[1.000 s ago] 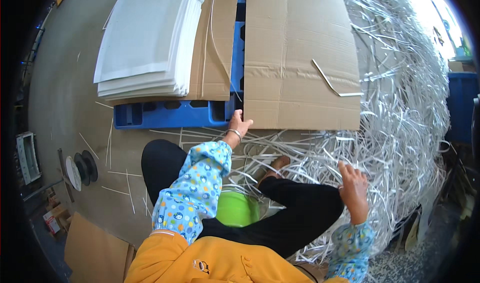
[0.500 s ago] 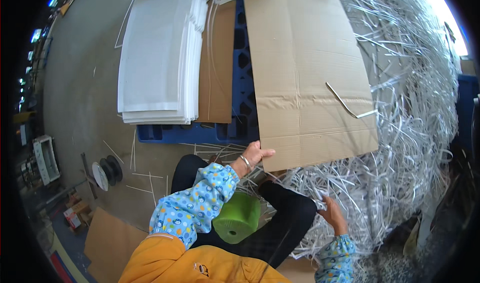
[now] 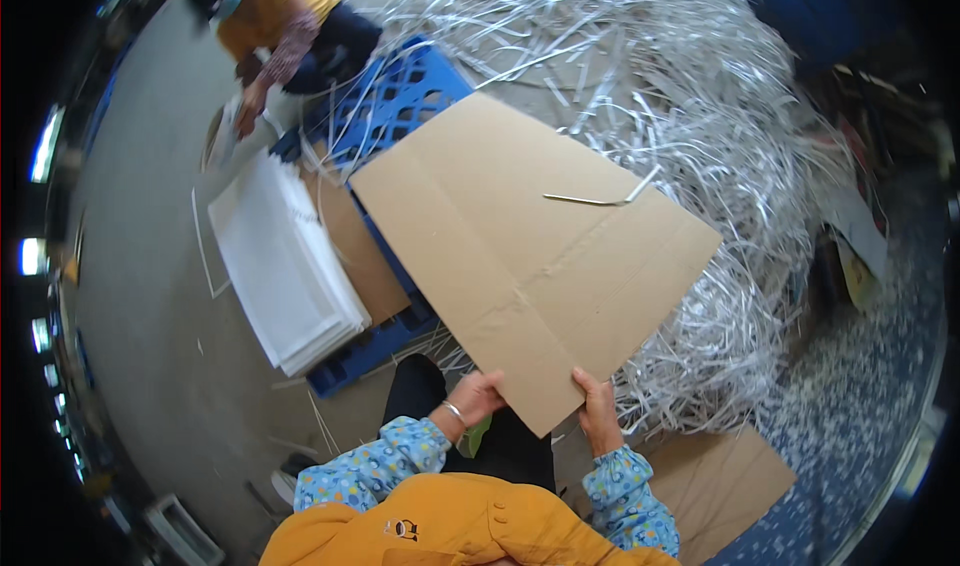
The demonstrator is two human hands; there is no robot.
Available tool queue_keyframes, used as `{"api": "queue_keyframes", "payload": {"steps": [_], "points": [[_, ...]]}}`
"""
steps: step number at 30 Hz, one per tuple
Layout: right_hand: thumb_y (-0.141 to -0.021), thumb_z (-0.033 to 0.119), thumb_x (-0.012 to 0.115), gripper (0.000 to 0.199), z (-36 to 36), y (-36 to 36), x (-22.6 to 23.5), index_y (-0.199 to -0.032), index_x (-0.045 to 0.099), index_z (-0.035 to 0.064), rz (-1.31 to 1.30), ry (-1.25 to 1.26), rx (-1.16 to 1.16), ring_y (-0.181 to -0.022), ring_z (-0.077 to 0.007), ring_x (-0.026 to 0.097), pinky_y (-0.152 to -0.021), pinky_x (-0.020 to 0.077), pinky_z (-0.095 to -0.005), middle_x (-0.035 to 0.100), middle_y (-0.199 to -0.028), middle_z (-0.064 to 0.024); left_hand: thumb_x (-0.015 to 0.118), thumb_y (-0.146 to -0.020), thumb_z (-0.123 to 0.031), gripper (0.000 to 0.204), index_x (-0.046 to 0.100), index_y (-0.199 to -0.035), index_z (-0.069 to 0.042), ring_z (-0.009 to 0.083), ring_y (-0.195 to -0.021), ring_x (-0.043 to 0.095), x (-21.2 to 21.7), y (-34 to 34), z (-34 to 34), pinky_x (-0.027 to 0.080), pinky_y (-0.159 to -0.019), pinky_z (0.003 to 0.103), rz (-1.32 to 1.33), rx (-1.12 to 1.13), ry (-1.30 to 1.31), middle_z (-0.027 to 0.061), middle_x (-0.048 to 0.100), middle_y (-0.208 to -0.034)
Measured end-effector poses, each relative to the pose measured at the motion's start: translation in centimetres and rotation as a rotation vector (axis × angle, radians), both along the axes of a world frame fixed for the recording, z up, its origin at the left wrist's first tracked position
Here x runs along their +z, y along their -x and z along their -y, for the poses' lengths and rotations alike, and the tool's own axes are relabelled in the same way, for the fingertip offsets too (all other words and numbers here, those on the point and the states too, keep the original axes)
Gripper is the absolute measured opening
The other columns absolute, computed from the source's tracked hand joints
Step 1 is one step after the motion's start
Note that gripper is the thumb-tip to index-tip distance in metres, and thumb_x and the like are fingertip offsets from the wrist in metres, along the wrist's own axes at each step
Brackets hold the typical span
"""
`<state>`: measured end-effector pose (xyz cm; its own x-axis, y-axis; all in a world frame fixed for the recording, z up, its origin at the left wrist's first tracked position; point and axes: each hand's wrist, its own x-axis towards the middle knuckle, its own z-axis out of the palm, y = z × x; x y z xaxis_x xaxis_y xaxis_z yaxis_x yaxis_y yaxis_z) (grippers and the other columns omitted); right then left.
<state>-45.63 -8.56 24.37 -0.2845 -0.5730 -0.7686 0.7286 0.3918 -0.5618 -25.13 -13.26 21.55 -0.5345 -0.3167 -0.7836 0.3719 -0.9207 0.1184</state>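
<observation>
1. While held by its near corner, spans from the lap out over the blue pallet and the heap of white strips: a big cardboard sheet, flat, creased, set at a slant.
2. Left hand: fingers curled together onto the sheet's near-left edge, pinching it. Right hand: fingers laid close together on top of the near-right edge, thumb hidden, so grip underneath cannot be told.
3. Judged step: shifting or lifting the sheet by the corner, both hands low and close to the body.
4. On top of the sheet, well away from the hands: one bent strip, lying loose.
5. Left of the sheet: a stack of white sheets on the pallet, with brown board between stack and sheet.
6. Below the left wrist: something green, mostly hidden.
7. Far side of the pallet: another person bent over more white sheets.
8. By the right elbow, on the floor: another piece of cardboard.
9. Likely calls next for an even pull with both hands and a level hold, lest the loose strip slide off or the far end snag in the heap.
</observation>
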Motion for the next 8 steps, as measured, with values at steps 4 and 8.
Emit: {"api": "queue_keyframes", "payload": {"steps": [4,8], "points": [[-0.075,0.007,0.058,0.039,-5.2,-0.5,4.4,-0.111,0.047,-0.0034,-0.062,0.017,-0.066,-0.090,-0.0218,0.057,-0.080,0.0461,-0.0315,0.057,-0.101,-0.0114,0.051,-0.082,-0.028,0.029,0.056,-0.100,-0.005,0.0219,-0.092,0.056,-5.1,-6.0,3.6,0.045,-0.080,0.038,-0.160,0.182,0.022,0.0076,0.061,-0.097],[-0.074,0.006,0.060,0.047,-9.8,-4.7,10.2,-0.117,0.043,-0.0037,0.021,-0.020,-0.149,-0.099,-0.0251,0.054,-0.086,0.0435,-0.0342,0.054,-0.109,-0.0147,0.055,-0.080,-0.033,0.033,0.055,-0.103,-0.010,0.0226,-0.094,0.056,-3.0,-8.4,6.3,0.043,-0.084,0.040,0.043,0.124,0.016,0.0070,0.062,-0.097]]}}
